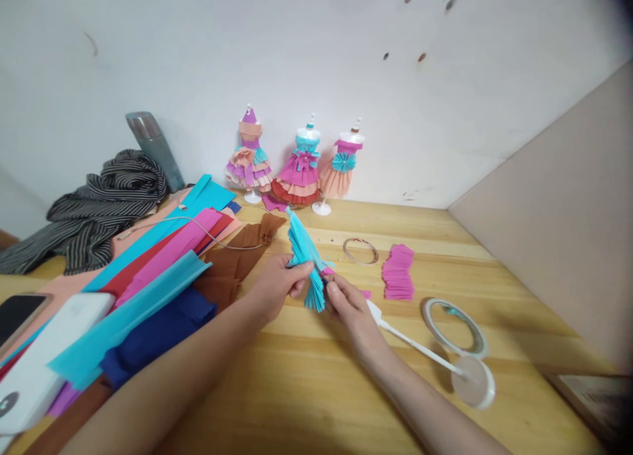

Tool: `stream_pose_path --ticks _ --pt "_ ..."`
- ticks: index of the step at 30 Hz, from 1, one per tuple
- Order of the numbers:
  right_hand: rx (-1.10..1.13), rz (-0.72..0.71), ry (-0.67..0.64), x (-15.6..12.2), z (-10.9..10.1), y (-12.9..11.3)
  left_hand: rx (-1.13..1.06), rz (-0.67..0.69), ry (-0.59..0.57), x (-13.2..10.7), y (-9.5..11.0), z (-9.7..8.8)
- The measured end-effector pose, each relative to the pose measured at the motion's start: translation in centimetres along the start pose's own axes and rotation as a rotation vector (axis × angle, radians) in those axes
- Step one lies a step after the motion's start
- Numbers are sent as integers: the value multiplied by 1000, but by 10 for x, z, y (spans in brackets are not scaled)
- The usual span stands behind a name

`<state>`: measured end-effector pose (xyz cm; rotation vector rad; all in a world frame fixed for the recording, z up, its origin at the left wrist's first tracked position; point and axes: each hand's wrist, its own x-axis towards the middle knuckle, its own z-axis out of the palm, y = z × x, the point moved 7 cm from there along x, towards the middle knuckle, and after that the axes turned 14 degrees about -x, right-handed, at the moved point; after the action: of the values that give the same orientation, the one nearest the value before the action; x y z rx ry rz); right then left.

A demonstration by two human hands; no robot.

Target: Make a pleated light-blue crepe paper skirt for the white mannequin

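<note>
Pleated turquoise crepe paper [307, 250] is pinched between the thumb and fingers of my left hand [284, 280], fanning out above and below the grip. My right hand [351, 303] is closed at its right edge around what looks like a pair of scissors [324, 279], dark and mostly hidden by the fingers and paper. Under my hands, a white mini dress stand [415, 346] lies on its side with its round base toward the right. A pleated magenta crepe strip [398, 272] lies flat beyond my right hand.
Three dressed mini mannequins [248, 155], [304, 161], [343, 161] stand by the wall. A tape roll [455, 326] and a wire coil [361, 250] lie right. Left are crepe sheets [163, 270], a white device [54, 356], a phone [22, 316], striped cloth [109, 204] and a bottle [155, 145].
</note>
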<state>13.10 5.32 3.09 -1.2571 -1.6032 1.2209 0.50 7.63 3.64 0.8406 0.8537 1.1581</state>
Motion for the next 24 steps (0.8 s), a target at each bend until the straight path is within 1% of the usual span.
stream_pose_path --ticks 4,15,20,24 --pt "-4 3 13 0 0 0 11 5 1 -1 -1 2" --pt "-4 5 14 -1 1 4 11 -8 14 -6 5 8" --pt "14 -6 13 -1 1 3 14 -11 5 -4 4 7" --pt "32 -16 0 0 1 2 34 -10 24 -3 7 5"
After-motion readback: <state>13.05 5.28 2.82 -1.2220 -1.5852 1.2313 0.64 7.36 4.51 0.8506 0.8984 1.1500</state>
